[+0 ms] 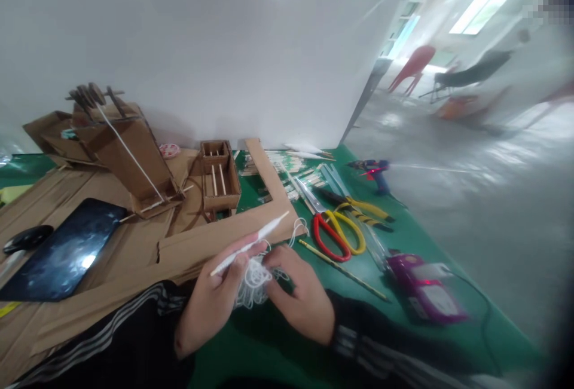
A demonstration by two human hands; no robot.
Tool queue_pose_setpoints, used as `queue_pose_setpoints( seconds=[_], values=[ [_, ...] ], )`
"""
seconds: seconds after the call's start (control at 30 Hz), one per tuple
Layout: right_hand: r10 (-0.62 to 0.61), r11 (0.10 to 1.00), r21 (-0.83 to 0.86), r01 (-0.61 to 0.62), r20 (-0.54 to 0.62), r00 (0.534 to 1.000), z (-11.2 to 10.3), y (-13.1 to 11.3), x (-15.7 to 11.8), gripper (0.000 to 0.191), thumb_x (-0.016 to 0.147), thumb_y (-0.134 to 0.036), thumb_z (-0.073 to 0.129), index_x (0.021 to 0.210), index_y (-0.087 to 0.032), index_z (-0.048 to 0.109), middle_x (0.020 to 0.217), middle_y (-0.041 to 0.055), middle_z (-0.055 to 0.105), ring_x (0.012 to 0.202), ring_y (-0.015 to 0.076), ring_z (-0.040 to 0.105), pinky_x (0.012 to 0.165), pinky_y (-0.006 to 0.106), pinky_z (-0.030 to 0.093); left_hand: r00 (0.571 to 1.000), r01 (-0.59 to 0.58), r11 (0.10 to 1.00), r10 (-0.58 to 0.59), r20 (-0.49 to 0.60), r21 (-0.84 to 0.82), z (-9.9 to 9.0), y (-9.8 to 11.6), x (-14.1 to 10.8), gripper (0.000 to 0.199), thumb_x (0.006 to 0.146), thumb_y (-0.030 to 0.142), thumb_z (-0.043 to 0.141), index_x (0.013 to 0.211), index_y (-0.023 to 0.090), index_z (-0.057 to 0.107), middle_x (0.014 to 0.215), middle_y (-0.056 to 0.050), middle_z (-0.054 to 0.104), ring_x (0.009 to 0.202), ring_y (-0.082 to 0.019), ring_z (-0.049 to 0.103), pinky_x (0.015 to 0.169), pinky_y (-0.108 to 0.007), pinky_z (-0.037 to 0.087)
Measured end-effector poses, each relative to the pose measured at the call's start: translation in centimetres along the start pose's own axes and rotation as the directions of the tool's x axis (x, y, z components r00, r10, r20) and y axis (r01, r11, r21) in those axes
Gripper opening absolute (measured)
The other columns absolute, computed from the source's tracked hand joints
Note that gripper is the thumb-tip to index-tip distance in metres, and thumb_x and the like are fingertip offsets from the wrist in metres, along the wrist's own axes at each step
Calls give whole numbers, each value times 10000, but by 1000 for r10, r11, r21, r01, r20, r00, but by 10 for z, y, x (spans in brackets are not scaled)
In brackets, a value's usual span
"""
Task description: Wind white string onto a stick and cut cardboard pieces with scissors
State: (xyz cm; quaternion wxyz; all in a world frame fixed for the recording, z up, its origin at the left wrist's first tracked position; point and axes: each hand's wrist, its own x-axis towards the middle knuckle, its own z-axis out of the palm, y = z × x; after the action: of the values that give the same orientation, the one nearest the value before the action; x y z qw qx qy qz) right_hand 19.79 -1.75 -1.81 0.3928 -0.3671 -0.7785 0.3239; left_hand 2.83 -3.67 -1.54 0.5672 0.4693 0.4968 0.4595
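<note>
My left hand (219, 293) is closed around a thin stick wound with white string (270, 227), which points up and to the right. A loose tangle of white string (255, 281) hangs between my two hands, below the stick. My right hand (298, 290) pinches part of that tangle between thumb and fingers. One loop of string trails over the green tabletop just beyond the right fingers. An L-shaped cardboard strip (233, 226) lies right behind my hands.
Red-and-yellow scissors (332, 236), pliers (368, 213), a patterned stick (345, 269) and a purple device (426, 287) lie to the right. A glue gun-like tool (376, 175) is farther back. Left are a tablet (65, 248), a mouse (27, 238) and a cardboard structure (121, 150). A white panel (201, 54) stands behind.
</note>
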Motion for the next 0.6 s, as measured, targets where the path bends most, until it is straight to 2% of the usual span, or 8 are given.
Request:
queue_pose_setpoints(
  seconds=[0.1,0.27,0.47,0.6],
  values=[
    [-13,999,37,13,-13,1000,-7,4,2,55,876,-165,514,866,-213,539,852,43,600,808,189,567,753,329,460,999,-30,998,32,-30,54,-4,2,3,423,929,428,494,1296,234,576,1189,-77,683,1156,-240,582,971,-333,455],
    [-13,996,89,15,-18,1000,-10,6,2,46,875,-160,541,875,-206,547,878,45,596,844,185,577,770,319,464,985,-139,975,154,-76,173,-11,3,7,358,942,390,481,1249,243,594,1155,-75,689,1136,-235,581,959,-316,433],
    [13,990,142,-13,2,1000,-11,7,2,66,906,-206,519,869,-194,572,860,50,596,809,180,573,750,318,466,964,-220,935,252,-86,276,-11,2,6,248,954,346,455,1074,234,641,933,-48,689,837,-189,607,792,-278,450],
    [43,981,190,-45,17,999,-10,9,3,167,938,-255,487,815,-193,581,837,48,591,795,177,577,746,315,470,979,-172,943,195,-56,283,-9,-3,1,230,938,353,474,1060,244,635,830,-24,637,722,-172,551,656,-250,424]
  ],
)
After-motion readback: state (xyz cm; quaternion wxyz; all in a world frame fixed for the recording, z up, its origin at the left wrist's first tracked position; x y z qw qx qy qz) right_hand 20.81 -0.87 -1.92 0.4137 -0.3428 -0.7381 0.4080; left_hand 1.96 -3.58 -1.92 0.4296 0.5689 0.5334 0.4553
